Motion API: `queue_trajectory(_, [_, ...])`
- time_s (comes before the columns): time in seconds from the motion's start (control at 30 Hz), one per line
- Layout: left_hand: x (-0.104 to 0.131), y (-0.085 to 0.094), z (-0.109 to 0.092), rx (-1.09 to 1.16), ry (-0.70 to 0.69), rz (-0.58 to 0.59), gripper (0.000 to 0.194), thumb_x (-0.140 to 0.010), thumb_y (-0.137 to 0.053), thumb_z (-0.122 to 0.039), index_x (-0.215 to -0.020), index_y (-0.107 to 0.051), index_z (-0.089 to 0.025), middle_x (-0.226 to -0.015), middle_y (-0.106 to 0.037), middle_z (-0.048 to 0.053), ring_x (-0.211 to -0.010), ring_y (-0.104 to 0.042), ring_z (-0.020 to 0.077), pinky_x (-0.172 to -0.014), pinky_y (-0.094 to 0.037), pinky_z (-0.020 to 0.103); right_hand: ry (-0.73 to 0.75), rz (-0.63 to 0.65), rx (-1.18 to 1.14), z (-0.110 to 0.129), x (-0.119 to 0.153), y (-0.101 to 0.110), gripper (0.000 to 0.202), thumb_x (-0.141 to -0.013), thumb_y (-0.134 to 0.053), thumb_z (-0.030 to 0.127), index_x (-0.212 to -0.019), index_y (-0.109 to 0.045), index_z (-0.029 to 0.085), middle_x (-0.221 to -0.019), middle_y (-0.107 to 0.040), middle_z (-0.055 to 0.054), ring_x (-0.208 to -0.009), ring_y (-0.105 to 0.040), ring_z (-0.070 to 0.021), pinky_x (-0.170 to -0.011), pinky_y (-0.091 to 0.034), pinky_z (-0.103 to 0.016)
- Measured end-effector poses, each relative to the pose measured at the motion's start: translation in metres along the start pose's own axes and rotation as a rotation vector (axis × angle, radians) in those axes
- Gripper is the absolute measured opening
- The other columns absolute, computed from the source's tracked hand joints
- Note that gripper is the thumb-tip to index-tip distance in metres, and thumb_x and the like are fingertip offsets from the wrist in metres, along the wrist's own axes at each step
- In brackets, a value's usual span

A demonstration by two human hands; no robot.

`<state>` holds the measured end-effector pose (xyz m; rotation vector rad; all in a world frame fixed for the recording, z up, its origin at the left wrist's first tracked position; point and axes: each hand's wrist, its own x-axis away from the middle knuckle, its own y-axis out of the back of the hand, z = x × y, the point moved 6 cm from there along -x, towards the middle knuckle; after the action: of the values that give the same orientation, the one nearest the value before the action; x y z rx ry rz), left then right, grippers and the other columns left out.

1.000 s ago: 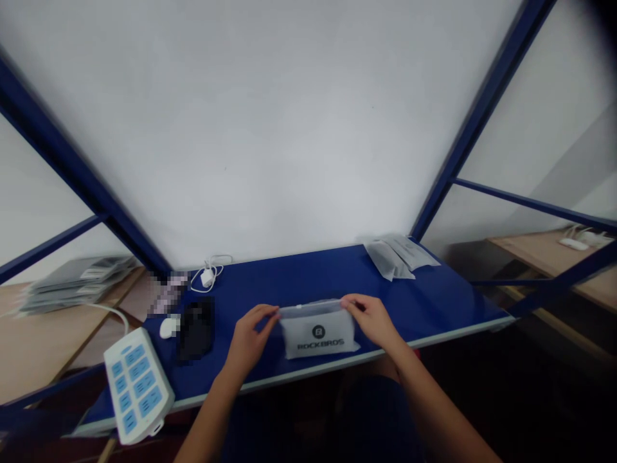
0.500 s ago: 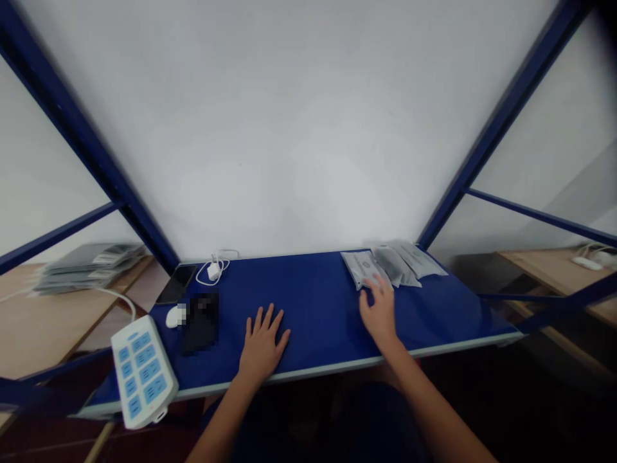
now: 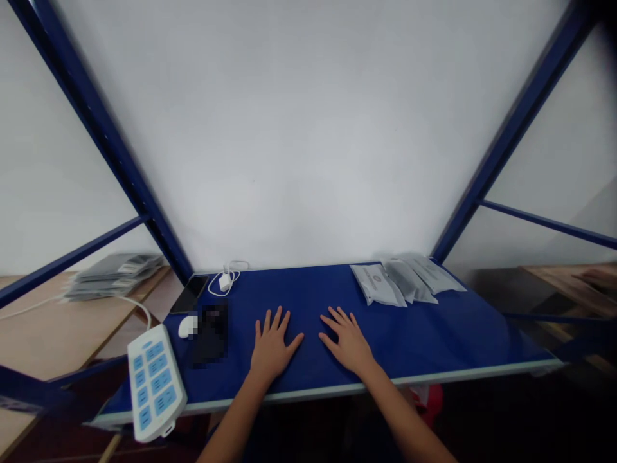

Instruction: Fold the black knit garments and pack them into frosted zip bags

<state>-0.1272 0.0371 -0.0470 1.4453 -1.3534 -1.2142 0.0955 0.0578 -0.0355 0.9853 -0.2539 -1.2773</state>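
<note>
while leaning palm down on the front part of the blue table (image 3: 308, 289), spreads the left hand (image 3: 271, 350) wide, with the thumb angled toward the table's middle. likewise spreads the right hand (image 3: 347, 343) wide, set palm down on the front part of the table, a little right of its middle, apart from the left hand.

beyond the right hand, on the table's far right part, shows at least three pale, translucent pouches side by side: at the left, a flat printed pouch (image 3: 379, 285); next, a greyer pouch (image 3: 409, 280); at the right, a light pouch (image 3: 434, 273), close to the table's far right corner.

beyond the left hand, on the table's left part, shows a dark item (image 3: 211, 337), too blocky to make out, touching or just beside a white mouse (image 3: 187, 326). behind these, near the table's far left corner, shows a dark phone (image 3: 189, 294) lying flat, and just right of it a white charger (image 3: 225, 281) with a looped cable. at the table's front left corner, shows a white power strip (image 3: 157, 384) with blue socket panels, tilted and reaching past the front edge. off the table's left side, shows a stack of grey packets (image 3: 113, 276) on a wooden surface (image 3: 62, 328).
</note>
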Motion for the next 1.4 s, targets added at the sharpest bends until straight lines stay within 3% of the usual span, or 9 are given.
queue_trajectory(0.17, [0.000,0.003,0.000,0.019,0.002,0.013,0.073,-0.090,-0.036,-0.069,-0.151,-0.034,-0.029,-0.161,-0.023,0.004,-0.149,-0.012,0.0355,-0.118,-0.010,0.060,-0.018,-0.148,-0.042,-0.003,0.000,0.010,0.028,-0.087,-0.061,0.041,-0.112,-0.071,0.032,-0.133,-0.060,-0.007,-0.128,-0.051,-0.0344,-0.113,-0.033,-0.057])
queue_trajectory(0.33, [0.000,0.005,0.000,0.026,0.005,0.010,0.072,-0.091,-0.037,-0.068,-0.150,-0.037,-0.028,-0.161,-0.025,0.005,-0.149,-0.013,0.0353,-0.118,-0.011,0.060,-0.185,-0.512,0.161,-0.044,-0.004,0.064,0.033,-0.090,-0.049,0.032,-0.115,-0.066,0.020,-0.135,-0.054,-0.015,-0.126,-0.048,-0.0319,-0.107,-0.038,-0.053])
queue_trajectory(0.43, [0.000,0.004,0.001,0.042,0.003,0.003,0.072,-0.090,-0.037,-0.069,-0.149,-0.039,-0.028,-0.161,-0.025,0.005,-0.149,-0.014,0.0351,-0.118,-0.010,0.060,-0.282,-0.429,0.375,-0.074,-0.015,0.082,0.054,-0.087,-0.053,0.037,-0.137,-0.051,0.018,-0.150,-0.041,-0.015,-0.138,-0.034,-0.0361,-0.110,-0.027,-0.060])
queue_trajectory(0.53, [0.000,0.002,0.002,0.075,0.000,-0.025,0.071,-0.089,-0.041,-0.068,-0.147,-0.042,-0.028,-0.160,-0.029,0.005,-0.148,-0.016,0.0353,-0.117,-0.010,0.061,-0.325,-0.224,0.454,-0.083,-0.022,0.075,0.058,-0.089,-0.050,0.038,-0.143,-0.044,0.020,-0.150,-0.043,-0.014,-0.139,-0.033,-0.0360,-0.111,-0.020,-0.063])
queue_trajectory(0.7, [0.001,0.017,0.002,0.214,-0.013,-0.181,0.050,-0.088,-0.056,-0.054,-0.131,-0.058,-0.028,-0.147,-0.048,0.007,-0.141,-0.033,0.0338,-0.115,-0.019,0.061,-0.222,-0.108,0.372,-0.013,-0.004,0.033,0.054,-0.086,-0.057,0.036,-0.138,-0.052,0.023,-0.146,-0.049,-0.012,-0.131,-0.042,-0.0359,-0.109,-0.023,-0.062])
queue_trajectory(0.87, [0.023,0.040,-0.021,0.335,-0.189,-0.300,0.033,-0.087,-0.062,-0.041,-0.117,-0.067,-0.028,-0.135,-0.057,0.007,-0.127,-0.049,0.0278,-0.108,-0.037,0.049,0.148,-0.003,-0.026,0.074,0.022,0.012,0.037,-0.090,-0.051,0.022,-0.125,-0.062,0.031,-0.128,-0.063,-0.006,-0.120,-0.055,-0.0240,-0.110,-0.031,-0.049])
queue_trajectory(1.0, [0.042,0.034,-0.030,0.304,-0.239,-0.241,0.035,-0.078,-0.075,-0.037,-0.113,-0.069,-0.034,-0.134,-0.058,0.004,-0.126,-0.047,0.0306,-0.103,-0.038,0.051,0.091,-0.121,-0.085,0.055,0.025,0.033,0.034,-0.083,-0.054,0.013,-0.110,-0.069,0.027,-0.120,-0.065,-0.007,-0.117,-0.056,-0.0256,-0.105,-0.038,-0.049])
queue_trajectory(1.17, [0.042,0.026,-0.024,0.325,-0.240,-0.198,0.014,-0.087,-0.067,-0.028,-0.098,-0.076,-0.032,-0.121,-0.066,0.005,-0.115,-0.054,0.0267,-0.095,-0.041,0.045,0.083,0.008,-0.024,0.024,0.032,0.028,0.037,-0.073,-0.074,0.021,-0.109,-0.070,0.030,-0.133,-0.057,-0.007,-0.125,-0.049,-0.0303,-0.107,-0.036,-0.054])
queue_trajectory(1.4, [0.036,0.062,-0.030,0.380,-0.279,-0.303,0.016,-0.092,-0.061,-0.030,-0.096,-0.077,-0.031,-0.094,-0.072,0.004,-0.093,-0.062,0.0210,-0.092,-0.041,0.042,0.197,-0.172,-0.117,0.043,0.037,0.041,0.014,-0.086,-0.069,0.026,-0.098,-0.074,0.030,-0.110,-0.067,-0.007,-0.108,-0.059,-0.0257,-0.097,-0.046,-0.049])
